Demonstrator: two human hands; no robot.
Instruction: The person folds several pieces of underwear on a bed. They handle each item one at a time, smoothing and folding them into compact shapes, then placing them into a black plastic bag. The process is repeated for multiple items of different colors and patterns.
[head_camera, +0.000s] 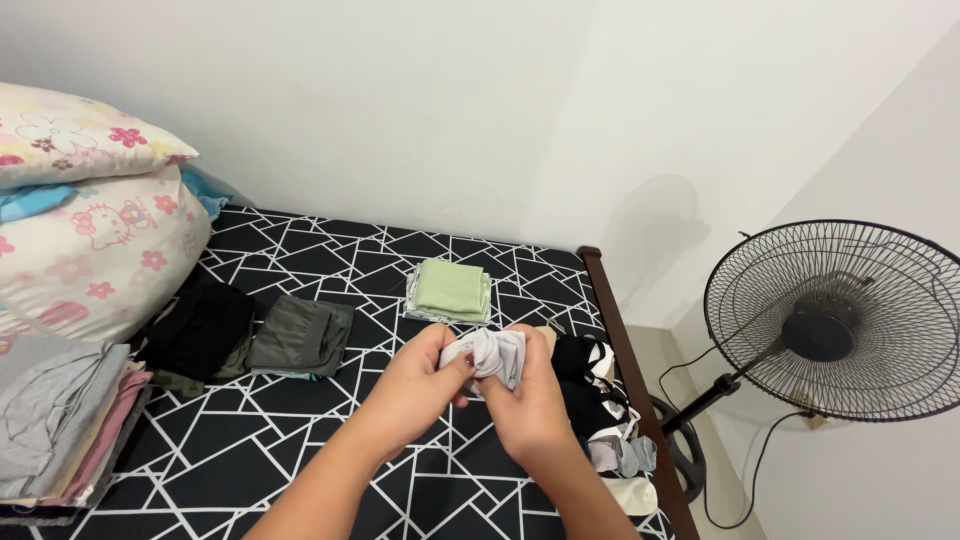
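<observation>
Your left hand (415, 380) and your right hand (528, 405) meet over the black bedsheet with white geometric lines (300, 460), and between them they hold a small pale lilac-grey garment (490, 355), bunched into a soft wad. Your left fingers are closed on its near-left edge, thumb pressed into the cloth, while your right fingers curl round its right side and underside, so both hands are pinching the same piece (how it is folded inside the wad you cannot tell). Take that garment as your landmark: it hangs just above the sheet, not resting on it. Just beyond it, toward the wall, lies a folded light green cloth (452, 288) on top of a thin pale stack. To its left, well apart, sits a folded olive-grey garment (300, 335), and further left a black folded pile (200, 330). Further left again, against the wall, are the flowered pillows (90, 230), with a stack of grey and pink folded clothes (65, 420) nearer you on that side. Just right of the garment, along the bed's edge, lies a loose heap of dark and pale small clothes (600, 410). Well to its right, off the bed, stands a black pedestal fan (835, 320).
</observation>
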